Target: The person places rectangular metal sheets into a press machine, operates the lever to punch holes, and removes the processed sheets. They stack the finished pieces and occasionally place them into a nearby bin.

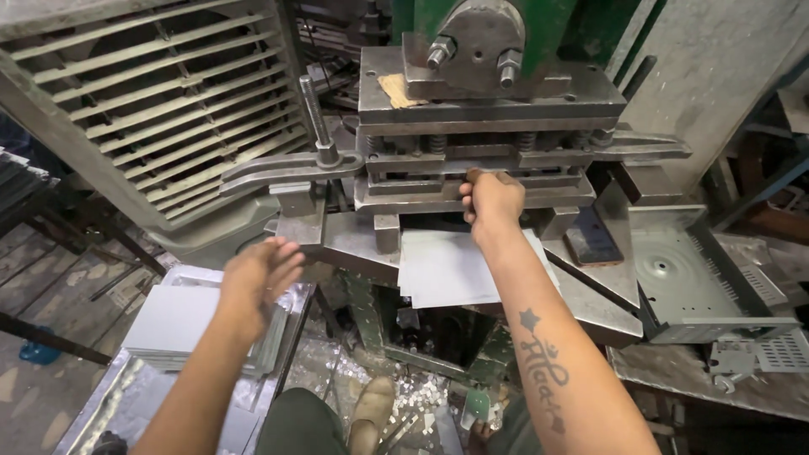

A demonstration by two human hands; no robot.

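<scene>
Right hand: the right hand [491, 202] is at centre frame, reaching into the gap of the press die [480, 160]; its fingers [468, 200] are curled tight at the far edge of a grey metal sheet [451, 268], though the fingertips are tucked out of sight, so whether they truly pinch the sheet I cannot tell.
Left hand: the left hand [257, 282] hovers at centre left, fingers loosely spread and holding nothing, just above a stack of grey sheets [181, 324].
Sheet: it lies flat on the press bed, its far edge under the die, its near edge overhanging toward the lower middle.
Stack: lower left, resting on a shiny metal tray [126, 396]; the forearm covers its right part.
Hidden: the space inside the die is dark; the green press body [548, 21] is cut off by the top edge.
Right side: a dark phone [592, 240] lies flat on the bed, beside a punched grey metal housing [691, 278].
Below: a shoe [371, 413] among small metal offcuts [413, 392] on the floor.
Upper left: a slatted grey louvre panel [160, 109], leaning.
</scene>
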